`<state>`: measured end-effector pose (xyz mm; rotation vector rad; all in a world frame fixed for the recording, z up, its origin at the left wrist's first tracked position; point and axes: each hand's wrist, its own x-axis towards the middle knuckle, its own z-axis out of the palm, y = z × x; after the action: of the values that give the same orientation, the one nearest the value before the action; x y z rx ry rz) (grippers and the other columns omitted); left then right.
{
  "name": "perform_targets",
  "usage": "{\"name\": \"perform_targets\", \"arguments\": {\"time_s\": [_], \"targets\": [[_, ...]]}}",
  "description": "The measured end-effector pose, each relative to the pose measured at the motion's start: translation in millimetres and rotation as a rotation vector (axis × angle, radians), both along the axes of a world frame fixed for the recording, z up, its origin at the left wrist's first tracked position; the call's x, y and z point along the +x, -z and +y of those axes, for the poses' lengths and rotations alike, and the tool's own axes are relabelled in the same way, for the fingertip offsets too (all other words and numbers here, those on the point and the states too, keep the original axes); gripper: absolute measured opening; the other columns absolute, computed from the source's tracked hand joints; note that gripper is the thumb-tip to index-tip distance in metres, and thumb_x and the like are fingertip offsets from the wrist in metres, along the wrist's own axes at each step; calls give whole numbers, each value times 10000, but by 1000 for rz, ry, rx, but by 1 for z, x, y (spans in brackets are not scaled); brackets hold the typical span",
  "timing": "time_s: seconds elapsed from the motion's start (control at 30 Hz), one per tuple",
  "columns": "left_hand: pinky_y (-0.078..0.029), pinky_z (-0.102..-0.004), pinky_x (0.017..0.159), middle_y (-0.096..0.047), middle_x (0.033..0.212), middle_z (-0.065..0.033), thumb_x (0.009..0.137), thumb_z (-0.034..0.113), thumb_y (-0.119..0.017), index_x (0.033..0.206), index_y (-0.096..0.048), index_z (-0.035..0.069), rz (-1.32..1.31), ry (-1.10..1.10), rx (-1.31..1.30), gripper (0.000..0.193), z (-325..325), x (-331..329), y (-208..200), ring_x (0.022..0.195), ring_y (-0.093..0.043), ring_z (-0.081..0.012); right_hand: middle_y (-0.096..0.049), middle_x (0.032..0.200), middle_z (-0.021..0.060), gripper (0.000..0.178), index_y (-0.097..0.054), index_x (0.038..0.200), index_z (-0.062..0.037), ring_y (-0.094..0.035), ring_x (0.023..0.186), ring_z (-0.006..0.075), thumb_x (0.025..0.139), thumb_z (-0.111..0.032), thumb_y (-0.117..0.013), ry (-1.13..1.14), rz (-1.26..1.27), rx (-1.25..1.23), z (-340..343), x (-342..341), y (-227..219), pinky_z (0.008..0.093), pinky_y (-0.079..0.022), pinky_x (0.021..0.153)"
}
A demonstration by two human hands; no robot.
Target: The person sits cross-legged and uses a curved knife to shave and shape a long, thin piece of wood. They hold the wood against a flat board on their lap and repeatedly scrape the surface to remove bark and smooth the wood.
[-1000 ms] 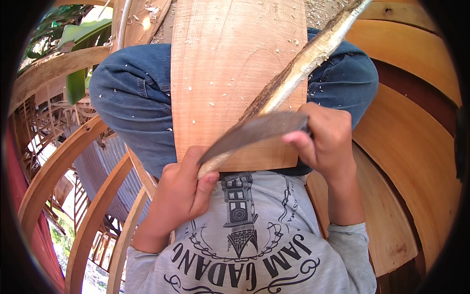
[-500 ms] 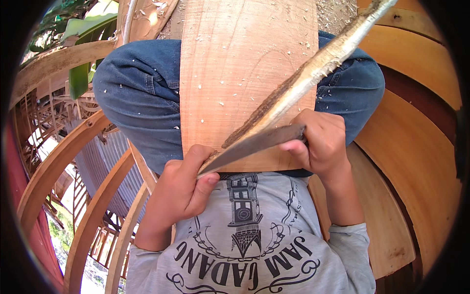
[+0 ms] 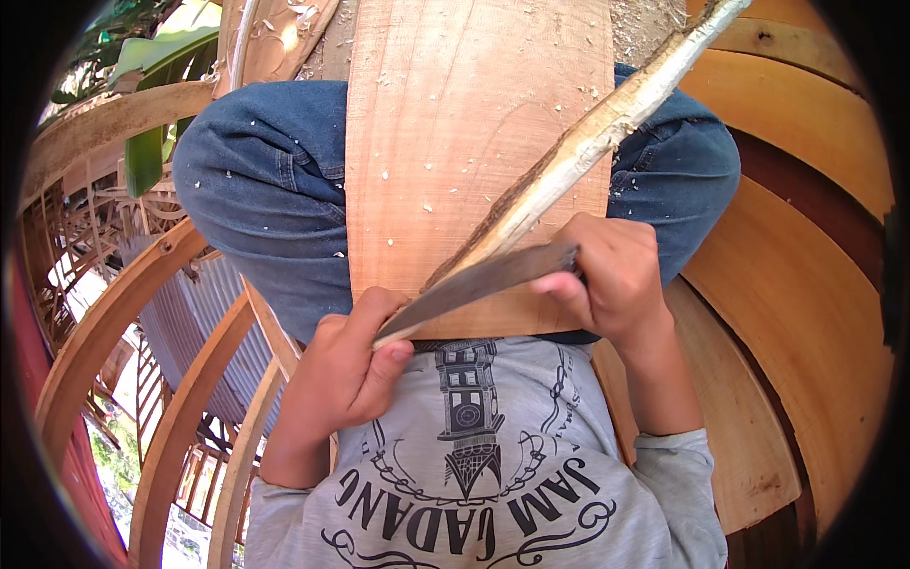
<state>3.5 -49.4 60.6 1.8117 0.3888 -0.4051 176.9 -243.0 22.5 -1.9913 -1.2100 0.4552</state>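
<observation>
A long wooden stick [image 3: 592,133], part brown bark and part pale bare wood, slants from my lap up to the far right. My left hand [image 3: 355,365] is closed round its near end, thumb and forefinger near the knife tip. In my right hand [image 3: 611,280] is the handle of a knife [image 3: 479,284], mostly hidden by my fingers. Its dark, broad blade lies across the stick, pointing to my left hand. Beneath them a wide, flat wooden board [image 3: 408,171] rests across my lap, with small pale shavings scattered on it.
Curved wooden ribs [image 3: 175,417] rise at the left, with corrugated metal sheet [image 3: 204,322] behind them. Curved planks [image 3: 787,284] line the right side. A green leaf [image 3: 161,66] hangs at the far left, near wood pieces [image 3: 284,38] with curled shavings.
The stick has turned slightly, showing more pale wood. Both hands, with the knife and the stick, have shifted a little to the left.
</observation>
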Motion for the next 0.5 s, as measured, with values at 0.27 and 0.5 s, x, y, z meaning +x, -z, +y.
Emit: {"name": "perform_targets", "arguments": {"time_s": [0.27,0.5], "targets": [[-440,-370,537,-542,655,-175,899,235,-517,1010,-509,-15,57,15,-5,274,0,5,-3,567,-569,-364,-478,541,56,398,-511,643,-58,-531,451,213,773,-399,-672,-174,-103,-36,6,-3,-4,324,-420,418],[-425,-395,559,-527,628,-169,894,225,-518,1022,-509,-9,60,9,32,267,-4,3,-4,574,-557,-374,-485,544,95,363,-529,650,-28,-518,447,236,830,-322,-642,14,40,61,-2,1,4,318,-382,413]]}}
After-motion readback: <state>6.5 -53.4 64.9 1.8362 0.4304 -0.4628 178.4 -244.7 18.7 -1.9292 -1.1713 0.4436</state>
